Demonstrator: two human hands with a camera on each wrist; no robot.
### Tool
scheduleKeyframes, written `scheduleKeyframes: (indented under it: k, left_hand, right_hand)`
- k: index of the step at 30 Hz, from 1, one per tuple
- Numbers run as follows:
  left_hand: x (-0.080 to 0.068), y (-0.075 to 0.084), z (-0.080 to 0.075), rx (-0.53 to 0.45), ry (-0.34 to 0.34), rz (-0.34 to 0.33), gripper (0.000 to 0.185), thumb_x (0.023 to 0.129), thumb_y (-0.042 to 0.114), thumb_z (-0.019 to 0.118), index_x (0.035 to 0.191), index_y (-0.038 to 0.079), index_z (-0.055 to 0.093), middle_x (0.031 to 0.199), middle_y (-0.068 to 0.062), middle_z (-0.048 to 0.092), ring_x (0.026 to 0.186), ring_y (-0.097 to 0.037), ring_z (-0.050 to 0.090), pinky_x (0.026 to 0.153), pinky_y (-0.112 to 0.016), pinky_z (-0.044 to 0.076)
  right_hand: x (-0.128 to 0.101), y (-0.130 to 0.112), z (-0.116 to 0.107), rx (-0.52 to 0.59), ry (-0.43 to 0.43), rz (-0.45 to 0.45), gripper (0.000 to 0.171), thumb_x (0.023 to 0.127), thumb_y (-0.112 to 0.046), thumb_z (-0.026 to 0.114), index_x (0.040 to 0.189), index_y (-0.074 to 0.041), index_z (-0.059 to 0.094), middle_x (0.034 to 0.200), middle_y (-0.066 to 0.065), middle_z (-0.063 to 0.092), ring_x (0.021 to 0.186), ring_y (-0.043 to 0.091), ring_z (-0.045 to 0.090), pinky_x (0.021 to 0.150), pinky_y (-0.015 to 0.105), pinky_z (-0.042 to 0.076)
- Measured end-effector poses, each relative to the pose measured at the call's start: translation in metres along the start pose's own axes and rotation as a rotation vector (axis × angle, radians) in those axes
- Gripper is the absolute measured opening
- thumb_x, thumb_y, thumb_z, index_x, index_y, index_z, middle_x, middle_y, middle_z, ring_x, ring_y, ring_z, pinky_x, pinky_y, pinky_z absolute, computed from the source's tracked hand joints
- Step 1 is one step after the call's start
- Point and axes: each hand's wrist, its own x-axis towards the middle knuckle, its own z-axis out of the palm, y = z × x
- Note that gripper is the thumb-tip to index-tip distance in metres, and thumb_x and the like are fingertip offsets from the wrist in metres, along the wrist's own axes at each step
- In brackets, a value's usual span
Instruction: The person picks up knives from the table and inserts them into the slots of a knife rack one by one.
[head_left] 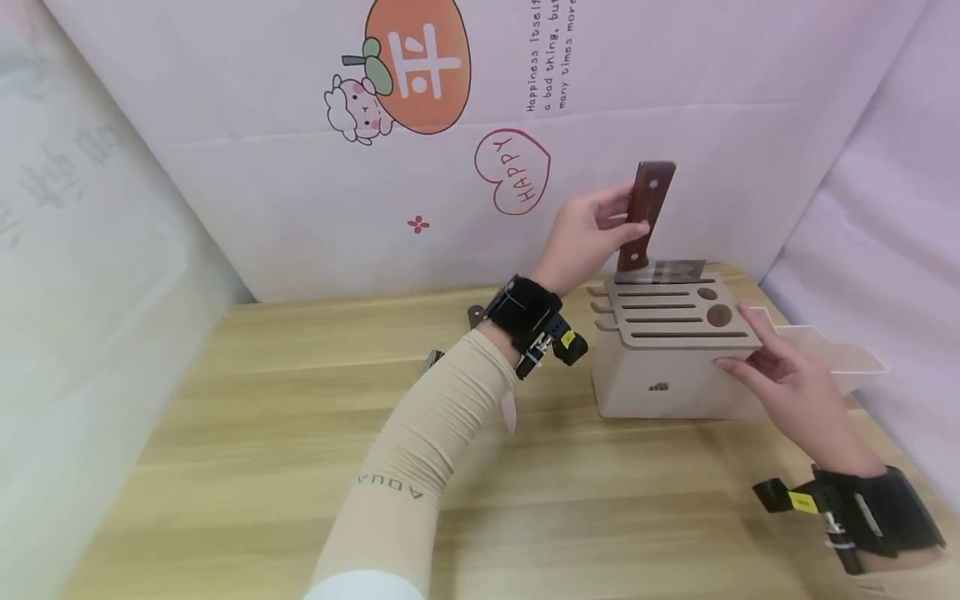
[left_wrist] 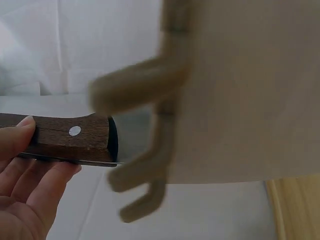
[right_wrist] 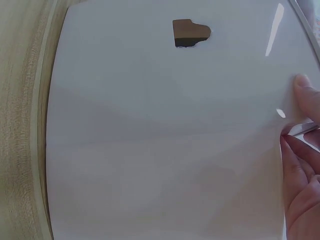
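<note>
In the head view, my left hand (head_left: 587, 237) grips the brown wooden handle of a cleaver (head_left: 649, 212), thumb on the near side. The handle stands up, tilted slightly. A strip of its metal blade shows above the rearmost slot of a white knife block (head_left: 663, 390); the lower blade is hidden in the block. The left wrist view shows fingers around the riveted handle (left_wrist: 75, 137), beside the block's side hooks (left_wrist: 137, 172). My right hand (head_left: 798, 400) holds the block's right end, thumb on the front wall (right_wrist: 150, 130) and a finger at the top edge.
Round holes and several slots cross the block's top. A clear, flat plastic piece (head_left: 832, 346) sticks out at its right. Under my left forearm, a dark handle end (head_left: 476, 315) and a pink blade (head_left: 509, 412) lie partly hidden on the wooden table (head_left: 247, 467). Cloth walls stand behind.
</note>
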Motion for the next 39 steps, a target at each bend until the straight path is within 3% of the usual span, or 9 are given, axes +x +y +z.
scheduleKeyframes:
  k: [4,8,13,20,25,31,35,39]
  left_hand:
    - [-0.006,-0.007,0.003,-0.058,-0.015,-0.068,0.049,0.093,-0.006,0.071,0.139,0.003,0.057,0.129,-0.015,0.068,0.11,-0.014,0.068,0.083,-0.019,0.057]
    - [-0.006,0.002,0.0,-0.114,-0.041,-0.105,0.045,0.093,-0.009,0.07,0.132,0.003,0.051,0.126,-0.014,0.068,0.109,-0.015,0.066,0.082,-0.02,0.058]
    - [-0.01,0.008,-0.014,-0.11,-0.068,-0.072,0.053,0.096,-0.004,0.068,0.142,0.007,0.046,0.125,-0.012,0.068,0.107,-0.017,0.067,0.086,-0.021,0.056]
    - [-0.026,-0.007,-0.045,-0.142,0.001,-0.027,0.047,0.096,0.002,0.07,0.139,0.004,0.051,0.126,-0.017,0.069,0.107,-0.022,0.069,0.089,-0.031,0.058]
    - [-0.04,-0.031,-0.071,-0.053,0.017,-0.08,0.036,0.098,0.002,0.067,0.132,-0.003,0.059,0.126,-0.016,0.068,0.11,-0.025,0.067,0.094,-0.032,0.056]
    - [-0.056,-0.081,-0.098,0.173,0.058,-0.224,0.031,0.099,0.003,0.064,0.13,-0.002,0.064,0.126,-0.017,0.067,0.111,-0.027,0.065,0.095,-0.034,0.055]
    - [-0.065,-0.111,-0.104,0.374,0.037,-0.281,0.03,0.1,0.002,0.063,0.129,-0.002,0.066,0.127,-0.019,0.067,0.114,-0.029,0.065,0.097,-0.036,0.054]
    - [-0.069,-0.128,-0.1,0.533,0.018,-0.345,0.029,0.099,0.004,0.064,0.128,0.0,0.068,0.126,-0.016,0.068,0.117,-0.029,0.064,0.099,-0.038,0.052]
  right_hand:
    - [-0.002,0.0,0.001,0.008,0.015,-0.006,0.078,0.089,0.006,0.076,0.157,-0.014,0.042,0.071,-0.004,0.063,0.057,0.002,0.048,0.045,0.021,0.035]
    - [0.0,-0.001,0.0,0.022,0.023,-0.011,0.079,0.089,0.007,0.075,0.157,-0.015,0.042,0.076,-0.012,0.064,0.058,0.002,0.048,0.046,0.021,0.035]
    - [0.003,-0.003,-0.002,0.038,0.048,-0.02,0.08,0.088,0.009,0.076,0.156,-0.016,0.043,0.075,-0.016,0.065,0.056,0.001,0.048,0.046,0.019,0.035]
    - [0.006,-0.002,-0.005,0.021,0.046,-0.006,0.079,0.088,0.006,0.077,0.156,-0.016,0.043,0.071,-0.007,0.065,0.056,0.002,0.047,0.048,0.018,0.035]
    - [0.009,-0.002,-0.004,0.03,0.05,-0.002,0.077,0.089,0.005,0.076,0.156,-0.013,0.043,0.074,-0.012,0.065,0.058,0.0,0.049,0.049,0.016,0.036]
    - [0.008,0.0,0.0,0.015,0.037,0.021,0.075,0.091,0.001,0.076,0.157,-0.016,0.043,0.077,-0.016,0.064,0.062,0.0,0.05,0.051,0.014,0.038]
    - [0.003,0.003,0.001,0.017,0.02,0.038,0.076,0.092,-0.001,0.076,0.157,-0.017,0.042,0.074,-0.006,0.064,0.06,0.002,0.049,0.05,0.017,0.037]
    - [0.0,0.007,0.002,0.017,0.022,0.022,0.077,0.09,0.002,0.076,0.157,-0.019,0.043,0.071,-0.001,0.063,0.058,0.003,0.047,0.048,0.02,0.036]
